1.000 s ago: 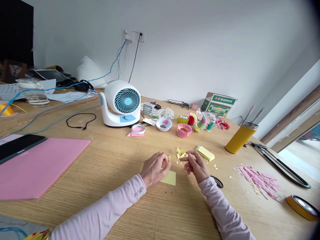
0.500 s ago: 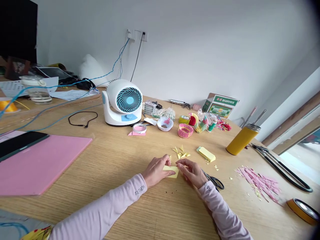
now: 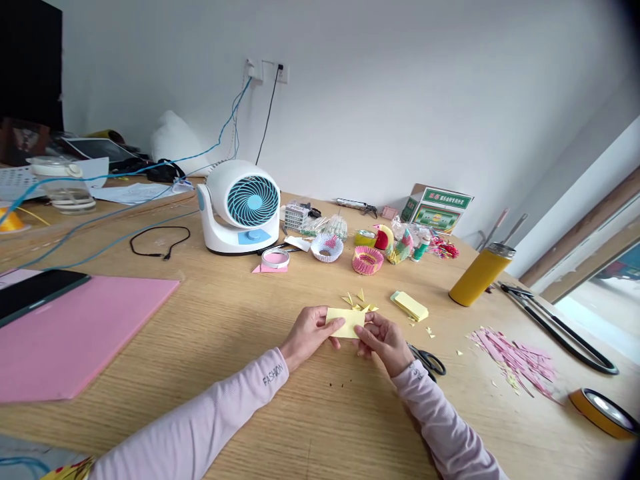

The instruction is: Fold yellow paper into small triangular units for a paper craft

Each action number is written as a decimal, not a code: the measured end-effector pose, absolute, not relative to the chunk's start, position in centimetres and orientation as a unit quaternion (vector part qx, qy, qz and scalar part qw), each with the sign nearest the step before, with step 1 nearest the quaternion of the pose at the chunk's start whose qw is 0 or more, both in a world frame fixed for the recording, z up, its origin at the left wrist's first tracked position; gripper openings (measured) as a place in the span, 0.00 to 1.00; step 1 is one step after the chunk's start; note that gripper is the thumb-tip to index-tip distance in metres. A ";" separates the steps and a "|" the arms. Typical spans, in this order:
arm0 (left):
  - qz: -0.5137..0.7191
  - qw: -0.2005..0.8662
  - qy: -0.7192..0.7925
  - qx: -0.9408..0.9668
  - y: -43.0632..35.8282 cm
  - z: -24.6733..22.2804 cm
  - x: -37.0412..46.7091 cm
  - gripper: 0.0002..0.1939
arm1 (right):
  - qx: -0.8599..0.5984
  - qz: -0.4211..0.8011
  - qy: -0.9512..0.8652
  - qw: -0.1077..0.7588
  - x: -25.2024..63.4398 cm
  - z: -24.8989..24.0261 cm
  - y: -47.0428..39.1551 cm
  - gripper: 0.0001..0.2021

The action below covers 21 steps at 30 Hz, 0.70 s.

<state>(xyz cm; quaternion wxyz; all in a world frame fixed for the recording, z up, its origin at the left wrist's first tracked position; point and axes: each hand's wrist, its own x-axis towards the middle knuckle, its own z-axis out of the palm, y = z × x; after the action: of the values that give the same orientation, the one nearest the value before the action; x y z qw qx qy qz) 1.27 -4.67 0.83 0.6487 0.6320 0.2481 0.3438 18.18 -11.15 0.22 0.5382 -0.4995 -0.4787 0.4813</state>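
Observation:
A small rectangle of yellow paper [image 3: 346,323] is held up between both hands. My left hand [image 3: 309,336] pinches its left end, thumb on the front face. At the other end my right hand [image 3: 384,340] grips the paper between thumb and fingers. Behind the paper lie several small folded yellow triangles [image 3: 361,296], partly hidden by it. Black-handled scissors [image 3: 431,362] rest beside my right wrist, their blades mostly covered by the hand. A stack of yellow paper slips [image 3: 410,305] lies farther back to the right.
A white fan [image 3: 243,208] stands at the back left, near a pink sheet [image 3: 100,327]. Pink and white paper bowls [image 3: 367,260] sit mid-table. To the right are a yellow tumbler [image 3: 480,275], pink paper scraps [image 3: 517,360] and a tape roll [image 3: 603,413].
The yellow paper has been raised and turned flat towards me. My right hand, earlier at its right edge, now pinches that end. The camera view has shifted slightly.

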 end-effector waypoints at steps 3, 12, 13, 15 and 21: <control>0.333 0.632 0.254 0.652 -4.6 1.1 1.0 0.17 | -0.478 0.494 -0.442 0.576 18.2 0.2 -11.2 0.17; 0.331 0.736 0.228 0.545 -4.7 1.9 0.8 0.10 | -0.427 0.561 -0.361 0.610 18.7 0.5 -11.2 0.10; 0.331 0.750 0.224 0.527 -4.7 1.9 0.8 0.10 | -0.426 0.561 -0.365 0.609 18.7 0.5 -11.2 0.09; 0.336 0.766 0.215 0.504 -4.6 1.8 0.7 0.10 | -0.429 0.557 -0.382 0.599 18.7 0.5 -11.2 0.08; 0.297 0.820 0.216 0.439 -4.3 1.9 0.5 0.13 | -0.484 0.412 -0.520 0.570 18.7 0.3 -11.3 0.12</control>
<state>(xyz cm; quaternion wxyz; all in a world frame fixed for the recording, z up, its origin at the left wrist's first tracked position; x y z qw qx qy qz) 0.54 -4.34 1.94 0.8198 0.4394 0.2157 0.2973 18.68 -11.26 0.31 0.5703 -0.4841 -0.5203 0.4119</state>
